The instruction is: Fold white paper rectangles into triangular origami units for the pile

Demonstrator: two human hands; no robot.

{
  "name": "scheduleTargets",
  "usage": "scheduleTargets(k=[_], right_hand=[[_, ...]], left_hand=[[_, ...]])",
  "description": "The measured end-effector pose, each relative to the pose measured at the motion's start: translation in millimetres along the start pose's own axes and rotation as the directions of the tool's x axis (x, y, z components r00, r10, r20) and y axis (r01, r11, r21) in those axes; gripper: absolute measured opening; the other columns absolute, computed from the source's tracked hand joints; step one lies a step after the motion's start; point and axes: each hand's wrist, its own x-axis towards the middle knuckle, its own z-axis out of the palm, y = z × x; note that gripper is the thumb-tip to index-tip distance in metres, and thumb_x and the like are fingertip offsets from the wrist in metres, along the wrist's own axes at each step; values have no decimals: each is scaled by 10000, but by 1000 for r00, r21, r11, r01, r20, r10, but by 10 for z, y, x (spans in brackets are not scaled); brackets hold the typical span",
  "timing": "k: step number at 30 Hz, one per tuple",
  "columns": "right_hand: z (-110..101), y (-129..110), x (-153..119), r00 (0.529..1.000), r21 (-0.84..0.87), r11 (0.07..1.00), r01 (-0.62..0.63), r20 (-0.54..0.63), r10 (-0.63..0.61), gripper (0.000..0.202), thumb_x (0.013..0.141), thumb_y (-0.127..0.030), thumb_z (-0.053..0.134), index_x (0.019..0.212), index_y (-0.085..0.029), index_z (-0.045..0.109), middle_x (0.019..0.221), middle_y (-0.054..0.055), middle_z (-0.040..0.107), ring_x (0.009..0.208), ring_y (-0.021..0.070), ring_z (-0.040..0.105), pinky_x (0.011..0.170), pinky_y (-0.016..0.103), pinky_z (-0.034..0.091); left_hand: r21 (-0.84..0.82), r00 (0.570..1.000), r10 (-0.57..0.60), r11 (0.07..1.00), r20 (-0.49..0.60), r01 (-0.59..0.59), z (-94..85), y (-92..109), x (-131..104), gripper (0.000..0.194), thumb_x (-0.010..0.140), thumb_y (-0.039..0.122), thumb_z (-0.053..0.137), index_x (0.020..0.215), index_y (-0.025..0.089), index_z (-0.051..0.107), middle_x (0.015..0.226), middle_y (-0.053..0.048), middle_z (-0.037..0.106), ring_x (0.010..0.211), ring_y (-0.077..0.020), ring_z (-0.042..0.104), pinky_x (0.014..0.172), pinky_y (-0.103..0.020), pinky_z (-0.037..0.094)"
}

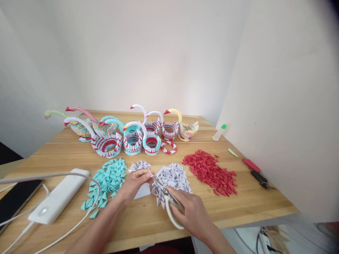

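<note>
My right hand [189,208] grips a pair of scissors [170,211] with pale handles, the blades pointing up and left. Their tips reach the fingers of my left hand [137,181], which pinch a small white piece of paper [150,175]. Beneath the blades lies a pile of folded white paper triangles [173,178]. A smaller group of white triangles [140,164] sits just beyond my left hand. Partly hidden by that hand, a flat sheet of white paper [143,191] rests on the table. Turquoise paper triangles [109,180] are heaped to the left.
Red paper triangles [209,173] spread to the right. Several folded-paper swans [107,144] stand behind, beside a red-and-white ring [168,147]. A green-capped bottle [219,132] and a black-handled tool [259,179] lie right. A white power bank [59,195], cables and a phone [18,203] occupy the left.
</note>
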Motion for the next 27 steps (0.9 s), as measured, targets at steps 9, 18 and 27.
scheduleTargets(k=[9, 18, 27], right_hand=[[-63, -47, 65, 967, 397, 886, -241, 171, 187, 361, 870, -291, 526, 1218, -232, 605, 889, 0, 695, 678, 135, 578, 616, 190, 433], [-40, -72, 95, 962, 469, 842, -268, 183, 204, 394, 866, -418, 527, 1183, -213, 638, 794, 2, 674, 614, 129, 531, 562, 188, 403], [-42, -35, 87, 963, 486, 835, -259, 202, 181, 422, 854, -418, 528, 1193, -191, 636, 890, 32, 699, 717, 168, 587, 639, 211, 451]], left_hand=[[81, 996, 84, 993, 13, -85, 1, -29, -12, 320, 765, 443, 689, 842, 134, 725, 792, -76, 670, 744, -188, 583, 753, -304, 445], [-156, 997, 68, 985, -28, -72, -3, -29, 22, 321, 719, 435, 742, 781, 122, 710, 754, -62, 646, 675, -151, 565, 694, -280, 462], [-305, 999, 29, 952, 24, -20, -30, -21, 34, 273, 758, 392, 724, 800, 125, 688, 765, -64, 647, 702, -147, 576, 680, -260, 463]])
